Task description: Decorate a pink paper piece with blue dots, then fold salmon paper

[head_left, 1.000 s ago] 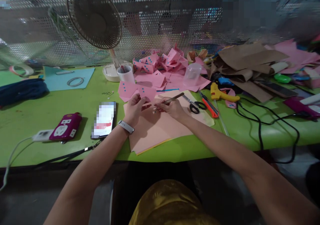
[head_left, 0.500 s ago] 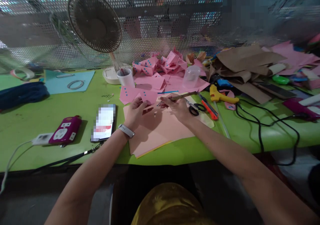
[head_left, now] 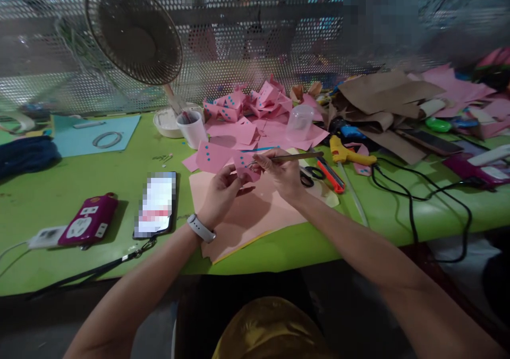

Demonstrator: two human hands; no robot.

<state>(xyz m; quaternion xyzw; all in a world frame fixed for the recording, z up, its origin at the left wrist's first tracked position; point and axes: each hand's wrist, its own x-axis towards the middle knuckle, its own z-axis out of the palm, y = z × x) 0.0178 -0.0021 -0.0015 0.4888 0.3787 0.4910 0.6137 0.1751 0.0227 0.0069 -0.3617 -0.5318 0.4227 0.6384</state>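
Note:
My left hand (head_left: 223,189) pinches a small pink paper piece (head_left: 244,160) marked with blue dots, holding it above a peach paper sheet (head_left: 239,231). In my right hand (head_left: 283,177) is a slim pair of tweezers (head_left: 300,156), its flat end pointing right and its tip close to the dotted paper. Fingers partly hide the tip. Just behind my left hand lies another folded pink piece (head_left: 211,157) with blue dots. Beside my right hand, black-handled scissors (head_left: 306,178) and an orange utility knife (head_left: 331,176) lie on the table.
A fan (head_left: 135,32) and a white cup (head_left: 192,129) stand at the back left. Pink folded papers (head_left: 263,101) and a clear plastic cup (head_left: 300,121) are behind my hands. A phone (head_left: 156,202) lies left; a yellow glue gun (head_left: 350,153) with black cable lies right.
The dotted pink paper in my left hand has lifted slightly toward the tweezers. My right hand has brought the tweezer tip close to its dots. The camera view has shifted slightly.

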